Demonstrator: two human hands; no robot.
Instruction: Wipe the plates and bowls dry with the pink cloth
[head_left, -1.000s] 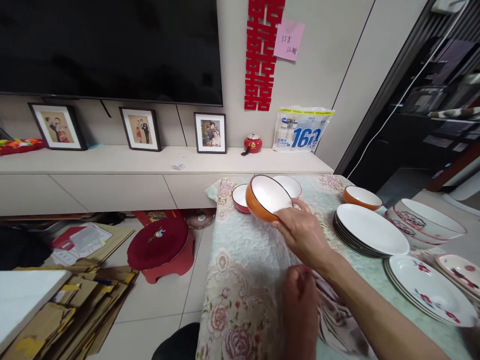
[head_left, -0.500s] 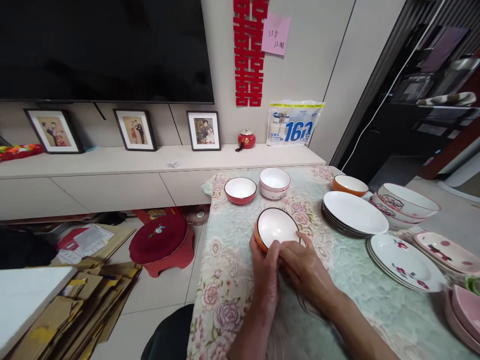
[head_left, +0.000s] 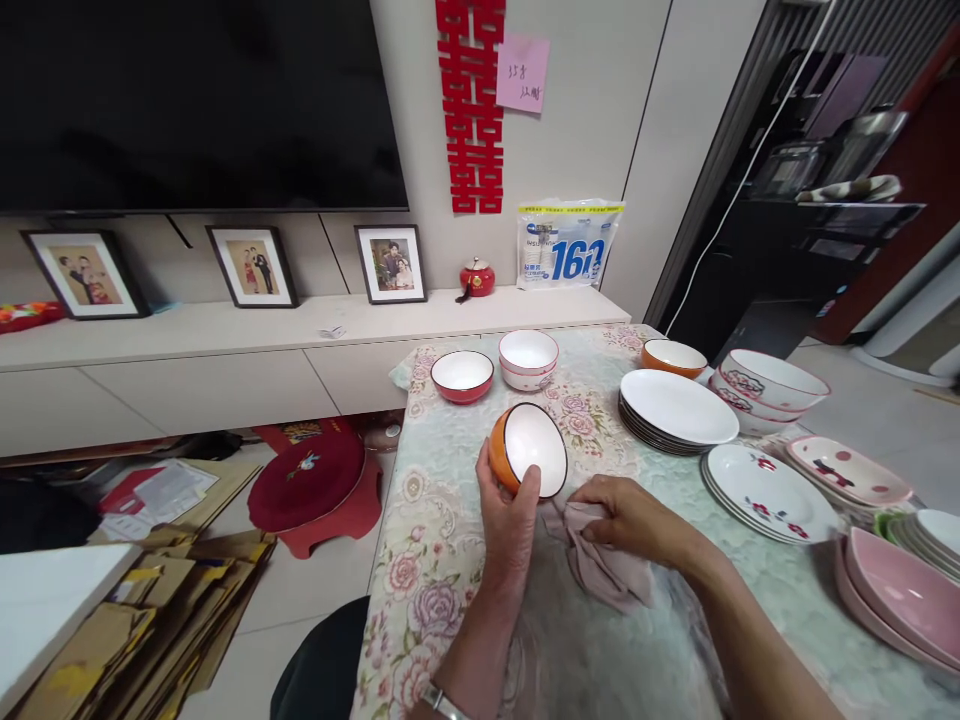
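An orange bowl [head_left: 537, 447] with a white inside and dark rim is tilted to the right in my left hand [head_left: 508, 515]. My left thumb presses on its rim while the fingers go round the outside. A crumpled, dusty-pink cloth [head_left: 609, 568] hangs from my right hand [head_left: 628, 518], pinched between thumb and fingers just right of the bowl. Behind the bowl stand a red bowl [head_left: 463, 392] and two stacked white bowls [head_left: 528, 378] with pink rims.
Along the right lie stacked white plates [head_left: 679, 405], flowered plates [head_left: 772, 495], large white bowls [head_left: 772, 382], another orange bowl [head_left: 673, 366], pink oval dishes [head_left: 847, 470] and pink bowls [head_left: 900, 590]. A flowered tablecloth [head_left: 442, 540] covers the table. A red stool [head_left: 311, 490] stands at left.
The orange bowl has tipped over to the right in my left hand. My right hand has come away from it to the right, and the cloth now shows. The camera view has shifted slightly.
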